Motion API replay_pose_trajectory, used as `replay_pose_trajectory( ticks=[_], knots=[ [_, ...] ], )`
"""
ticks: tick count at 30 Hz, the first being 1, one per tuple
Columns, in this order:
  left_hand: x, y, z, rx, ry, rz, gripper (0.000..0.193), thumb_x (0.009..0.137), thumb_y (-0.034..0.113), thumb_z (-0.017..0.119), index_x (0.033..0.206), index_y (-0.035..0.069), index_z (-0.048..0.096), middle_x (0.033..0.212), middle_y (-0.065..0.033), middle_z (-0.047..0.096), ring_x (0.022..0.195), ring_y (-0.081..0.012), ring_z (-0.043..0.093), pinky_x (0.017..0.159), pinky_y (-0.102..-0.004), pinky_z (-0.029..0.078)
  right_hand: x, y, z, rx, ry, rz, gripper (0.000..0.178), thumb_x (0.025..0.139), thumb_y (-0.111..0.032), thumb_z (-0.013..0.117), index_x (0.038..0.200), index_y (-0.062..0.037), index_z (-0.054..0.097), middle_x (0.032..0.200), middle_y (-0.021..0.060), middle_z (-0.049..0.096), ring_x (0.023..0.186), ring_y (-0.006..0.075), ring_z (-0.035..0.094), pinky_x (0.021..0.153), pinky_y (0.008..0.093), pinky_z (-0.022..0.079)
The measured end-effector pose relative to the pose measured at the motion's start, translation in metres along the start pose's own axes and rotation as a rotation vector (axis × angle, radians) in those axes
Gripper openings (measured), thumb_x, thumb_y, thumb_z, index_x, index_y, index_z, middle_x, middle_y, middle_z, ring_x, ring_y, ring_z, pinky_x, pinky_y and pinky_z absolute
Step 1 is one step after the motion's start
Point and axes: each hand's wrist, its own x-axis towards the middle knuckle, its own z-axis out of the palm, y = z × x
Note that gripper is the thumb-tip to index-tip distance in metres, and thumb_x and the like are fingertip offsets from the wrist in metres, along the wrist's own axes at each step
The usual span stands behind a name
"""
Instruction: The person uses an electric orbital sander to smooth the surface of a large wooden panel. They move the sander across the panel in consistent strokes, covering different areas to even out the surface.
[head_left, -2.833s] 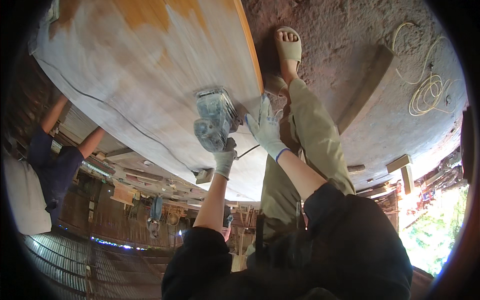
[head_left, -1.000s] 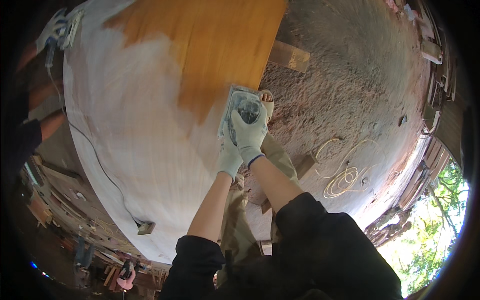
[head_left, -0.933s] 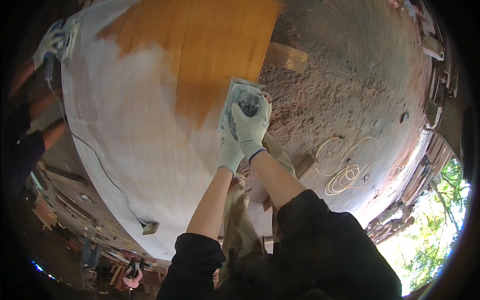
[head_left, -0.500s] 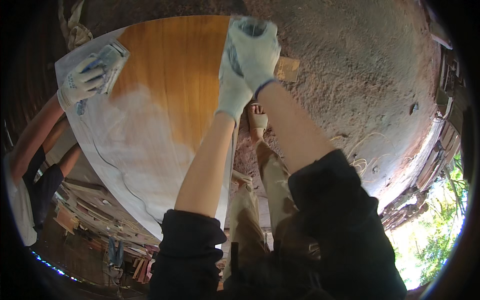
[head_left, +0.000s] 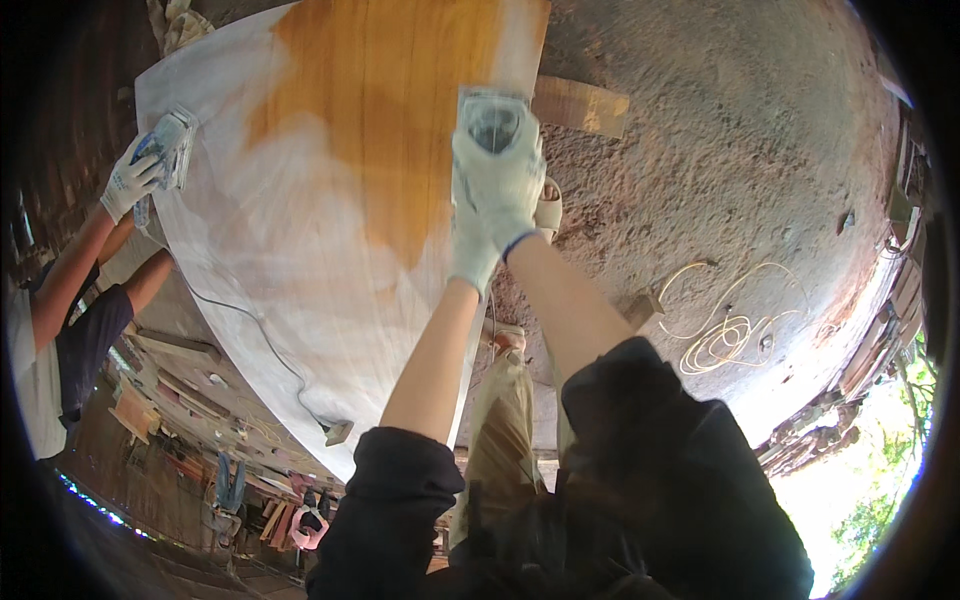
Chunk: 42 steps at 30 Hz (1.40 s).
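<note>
A large wooden panel (head_left: 330,340) lies below me, coated in pale dust, with an orange-brown patch in its far middle part. At its right edge, a dust-covered hand sander (head_left: 493,125) rests on the surface. My right hand (head_left: 500,185), in a white glove, is closed over the sander's body. Lower down, partly covered by the right, my gloved left hand (head_left: 468,240) is closed at the sander too; its fingers are mostly hidden. On the panel's left side, a co-worker's gloved hand (head_left: 130,178) holds another sander (head_left: 173,148).
A dark cord (head_left: 255,318) runs over the panel's left part to a small block (head_left: 338,432). Rough earthen ground lies right, with a flat wooden piece (head_left: 585,107) beside the panel and a coiled pale cable (head_left: 730,340). Timber is stacked along the edges.
Both my hands have drawn the sander nearer along the panel's right edge, where a pale strip now shows at the far end. The co-worker's sander has moved left. My view has shifted.
</note>
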Motion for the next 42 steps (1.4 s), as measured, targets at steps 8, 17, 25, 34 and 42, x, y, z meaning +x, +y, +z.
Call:
replay_pose_trajectory(
  ticks=[8, 17, 25, 34, 42],
  knots=[
    [0.005, -0.041, 0.022, 0.105, 0.083, 0.024, 0.107, 0.084, 0.032, 0.077, 0.158, 0.007, 0.004, 0.146, -0.0220, 0.048, 0.133, -0.0338, 0.050, 0.110, -0.0396, 0.039, 0.012, 0.006, -0.006, 0.012, 0.018, -0.130, 0.066, 0.072, -0.031, 0.081, 0.127, -0.0052, 0.056, 0.119, 0.0139, 0.065, 0.111, 0.0269, 0.062, 0.096, 0.0388, 0.050],
    [0.100, 0.123, 0.062, 0.139, -0.027, 0.047, 0.110, 0.080, 0.032, 0.071, 0.158, 0.007, -0.003, 0.125, -0.0271, 0.064, 0.113, -0.0404, 0.065, 0.102, -0.0400, 0.047, 0.196, -0.052, -0.024, 0.564, -0.226, -0.243, 0.024, 0.081, -0.027, 0.076, 0.096, -0.0089, 0.071, 0.088, 0.0093, 0.073, 0.081, 0.0223, 0.068, 0.074, 0.0338, 0.055],
    [0.044, 0.041, 0.027, 0.139, 0.059, -0.020, 0.105, 0.080, 0.025, 0.069, 0.159, 0.010, 0.001, 0.129, -0.0279, 0.061, 0.115, -0.0408, 0.064, 0.101, -0.0437, 0.048, 0.096, -0.022, -0.003, 0.045, -0.032, -0.167, 0.072, 0.066, -0.040, 0.088, 0.121, 0.0002, 0.063, 0.120, 0.0186, 0.066, 0.105, 0.0268, 0.065, 0.092, 0.0385, 0.054],
    [-0.104, -0.210, -0.010, -0.224, 0.324, 0.059, 0.091, 0.082, 0.024, 0.074, 0.154, 0.001, 0.024, 0.145, -0.0297, 0.045, 0.134, -0.0436, 0.044, 0.112, -0.0438, 0.036, -0.136, 0.099, 0.030, -0.065, -0.079, -0.141, 0.065, 0.074, -0.028, 0.082, 0.126, -0.0005, 0.055, 0.119, 0.0171, 0.064, 0.109, 0.0300, 0.063, 0.095, 0.0402, 0.050],
    [-0.114, -0.159, -0.036, 0.314, 0.392, 0.123, 0.085, 0.084, 0.024, 0.072, 0.152, -0.001, 0.029, 0.144, -0.0281, 0.046, 0.133, -0.0426, 0.045, 0.112, -0.0445, 0.036, -0.131, 0.097, 0.038, -0.076, -0.075, -0.147, 0.059, 0.076, -0.028, 0.081, 0.122, -0.0007, 0.057, 0.115, 0.0175, 0.066, 0.105, 0.0306, 0.065, 0.093, 0.0397, 0.051]
  ],
)
